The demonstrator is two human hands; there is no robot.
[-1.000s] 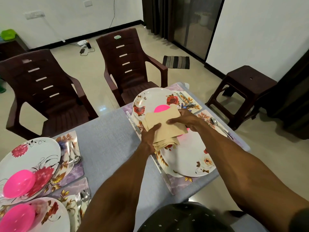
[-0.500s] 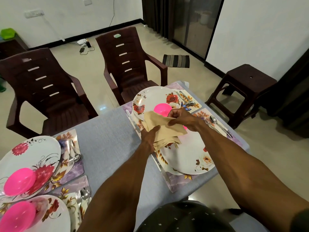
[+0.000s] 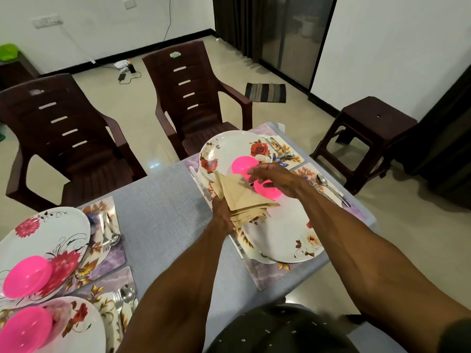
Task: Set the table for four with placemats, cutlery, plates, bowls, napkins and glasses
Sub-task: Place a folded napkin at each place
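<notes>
My left hand (image 3: 223,215) grips a stack of tan napkins (image 3: 246,200) above the near right plate (image 3: 280,240). My right hand (image 3: 272,177) pinches the top napkin's upper edge, hovering over a pink bowl (image 3: 270,191). A second floral plate (image 3: 224,149) behind it carries another pink bowl (image 3: 242,164). Spoon and fork sets (image 3: 328,189) lie on the floral placemats at the right. At the left, two plates (image 3: 46,233) with pink bowls (image 3: 28,278) sit on placemats with cutlery (image 3: 109,233). No glasses are in view.
The table has a grey cloth (image 3: 163,212). A knife (image 3: 201,184) lies left of the far right plate. Two dark brown chairs (image 3: 188,98) stand across the table, and a brown stool (image 3: 369,128) stands off its right end.
My right hand has lifted the top napkin's corner and moved up and right; the napkin now shows as a triangle. The near pink bowl has come into view.
</notes>
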